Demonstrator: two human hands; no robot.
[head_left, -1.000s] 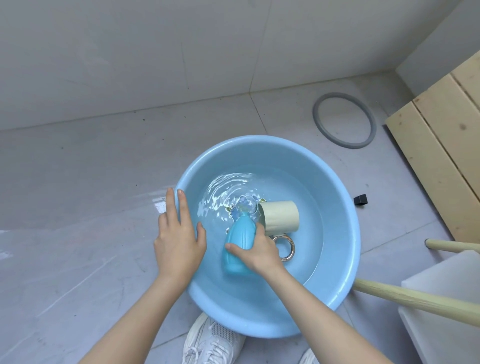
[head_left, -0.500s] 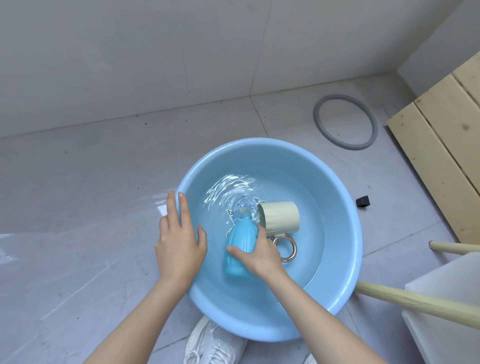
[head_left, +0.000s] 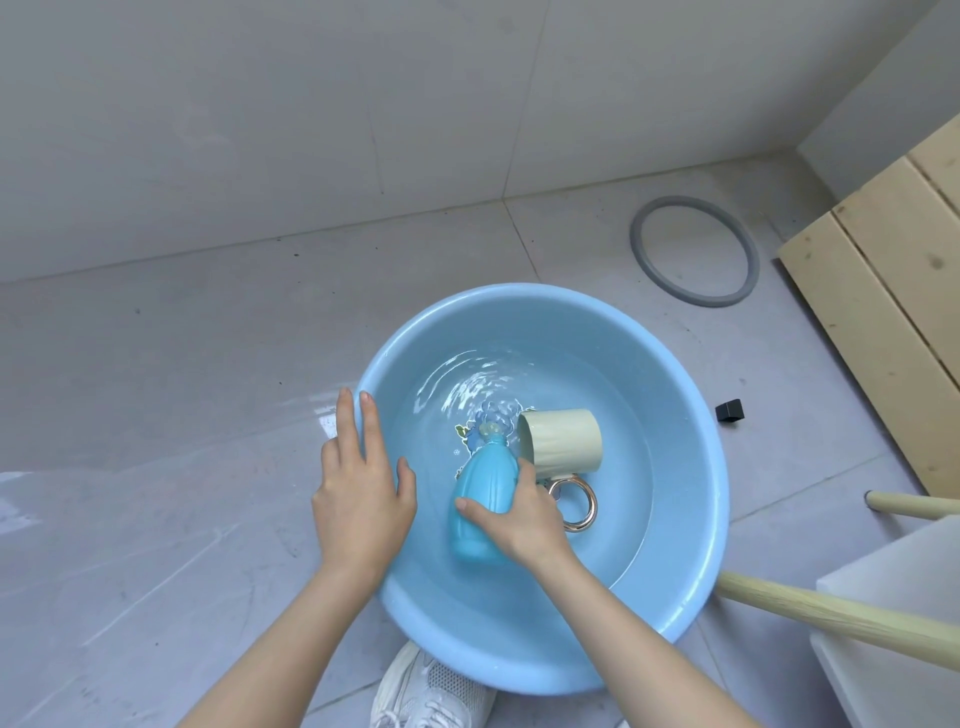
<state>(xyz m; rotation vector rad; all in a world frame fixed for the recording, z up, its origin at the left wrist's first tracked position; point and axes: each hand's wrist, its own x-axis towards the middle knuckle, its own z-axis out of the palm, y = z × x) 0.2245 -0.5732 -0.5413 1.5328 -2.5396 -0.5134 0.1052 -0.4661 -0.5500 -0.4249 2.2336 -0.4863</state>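
Blue plastic bottle (head_left: 485, 499), the object in hand, lay tilted inside a pale blue basin (head_left: 717, 467) that stood on the grey tiled floor (head_left: 156, 389). The bottle's long axis ran away from the person: base nearest the body and raised, neck lowest and farthest, at or just under the rippled water (head_left: 467, 384). The right hand (head_left: 524, 514) gripped the lower body of the bottle from its right side, with the thumb curled across the near face and the fingers wrapped out of sight behind. The left hand (head_left: 361, 493) was to the left of the bottle and apart from it, lying flat on the basin rim with fingers straight and close together, apparently steadying the basin. The right hand was therefore the working one. Any lift or tip of the bottle would probably turn about that grip, swinging the neck up along the same axis. A cream mug (head_left: 563, 441) lay on its side just to the right of the neck, mouth towards the bottle. Whether the two touched could not be told. The mug's gold ring handle (head_left: 574, 504) sat beside the right hand's knuckles, so a swing to the right looked the likeliest way to knock the mug. Beyond the basin lay a grey rubber ring (head_left: 693, 252), a small black block (head_left: 729, 411), wooden boards (head_left: 883, 322) and a wooden pole (head_left: 831, 618). A white shoe (head_left: 426, 691) showed at the near edge.
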